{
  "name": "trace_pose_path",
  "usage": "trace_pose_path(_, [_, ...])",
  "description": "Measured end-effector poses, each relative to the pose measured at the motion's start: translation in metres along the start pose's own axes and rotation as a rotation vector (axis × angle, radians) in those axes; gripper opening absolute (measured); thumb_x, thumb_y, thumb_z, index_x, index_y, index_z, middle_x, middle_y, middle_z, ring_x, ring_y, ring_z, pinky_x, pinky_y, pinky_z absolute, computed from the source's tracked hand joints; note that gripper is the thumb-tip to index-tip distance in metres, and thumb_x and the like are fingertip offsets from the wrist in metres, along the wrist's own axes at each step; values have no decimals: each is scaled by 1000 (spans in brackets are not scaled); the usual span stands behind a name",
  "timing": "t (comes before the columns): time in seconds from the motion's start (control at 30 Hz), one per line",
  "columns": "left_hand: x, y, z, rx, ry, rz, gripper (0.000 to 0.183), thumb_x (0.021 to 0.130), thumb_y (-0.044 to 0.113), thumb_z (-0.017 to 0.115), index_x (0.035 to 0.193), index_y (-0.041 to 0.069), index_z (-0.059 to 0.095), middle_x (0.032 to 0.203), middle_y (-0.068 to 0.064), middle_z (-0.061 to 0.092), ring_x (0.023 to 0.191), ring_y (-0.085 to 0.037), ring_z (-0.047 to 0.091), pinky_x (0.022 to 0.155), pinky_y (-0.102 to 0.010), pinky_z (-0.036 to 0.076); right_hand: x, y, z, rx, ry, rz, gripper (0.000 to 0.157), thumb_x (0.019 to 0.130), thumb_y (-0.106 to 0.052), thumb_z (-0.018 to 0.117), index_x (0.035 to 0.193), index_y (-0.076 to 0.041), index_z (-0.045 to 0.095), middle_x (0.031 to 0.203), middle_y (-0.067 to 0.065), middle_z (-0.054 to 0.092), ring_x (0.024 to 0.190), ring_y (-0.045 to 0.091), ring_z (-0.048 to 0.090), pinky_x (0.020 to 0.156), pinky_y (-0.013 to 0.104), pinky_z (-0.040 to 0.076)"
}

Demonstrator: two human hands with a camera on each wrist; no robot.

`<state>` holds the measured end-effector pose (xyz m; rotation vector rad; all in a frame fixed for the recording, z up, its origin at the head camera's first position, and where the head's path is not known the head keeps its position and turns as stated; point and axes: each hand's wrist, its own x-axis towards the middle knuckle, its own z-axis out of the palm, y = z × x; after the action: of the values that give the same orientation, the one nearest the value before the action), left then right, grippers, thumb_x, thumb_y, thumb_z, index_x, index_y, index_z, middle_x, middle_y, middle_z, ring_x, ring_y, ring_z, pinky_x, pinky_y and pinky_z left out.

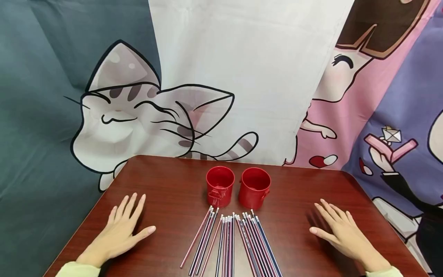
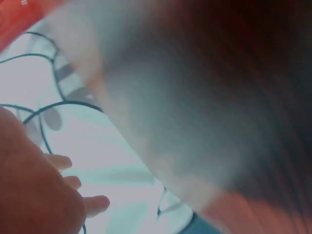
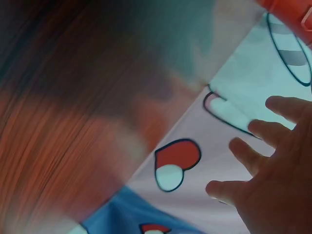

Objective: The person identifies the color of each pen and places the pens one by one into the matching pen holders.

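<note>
Palm down over the left side of the table, my left hand (image 1: 121,229) has its fingers spread and holds nothing. On the right side my right hand (image 1: 340,232) is likewise spread, with nothing in it. Between them lie several pencils (image 1: 226,246) with white eraser ends, fanned in loose groups and dark or reddish in colour. Just behind their eraser ends stand two red buckets, a left bucket (image 1: 214,196) and a right bucket (image 1: 252,196), side by side and upright. Both wrist views show the fingers from close by, with a red bucket at an upper corner.
The brown wooden table (image 1: 166,181) has rounded far corners. Behind its far edge hangs a cloth backdrop (image 1: 249,77) with a cartoon cat and cartoon figures. The near ends of several pencils run out of the head view's bottom edge.
</note>
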<state>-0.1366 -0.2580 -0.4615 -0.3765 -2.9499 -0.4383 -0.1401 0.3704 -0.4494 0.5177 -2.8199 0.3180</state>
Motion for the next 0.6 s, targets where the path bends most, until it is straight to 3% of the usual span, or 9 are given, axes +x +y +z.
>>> trace_pose_path(0.2, [16,26,5,-195,2,-16,103,76,63,59,147,26,-7,153,-10,5,138,-34,3,99,-64,15,12,-25,1,87,-33,28,70,80,-48,64,137,-13,42,137,16,41,119,38,37,93,58,29])
trace_pose_path(0.37, [31,46,10,-423,34,-41,107,76,53,66,145,30,-13,153,-6,5,137,-34,8,99,-63,19,17,-56,-2,205,-131,138,70,82,-55,58,139,-20,37,132,10,46,119,29,43,88,58,40])
trace_pose_path(0.5, [43,62,10,-530,86,-36,111,74,50,70,144,33,-14,151,-3,12,136,-29,14,99,-61,25,23,-79,-1,342,-161,150,64,83,-51,59,136,-22,39,118,6,57,100,18,57,81,41,50])
trace_pose_path(0.6, [52,75,11,-612,106,-23,112,73,47,72,144,34,-14,151,-2,12,136,-27,16,100,-59,26,29,-92,0,450,-176,145,56,84,-45,61,133,-23,43,109,1,61,88,8,58,74,28,51])
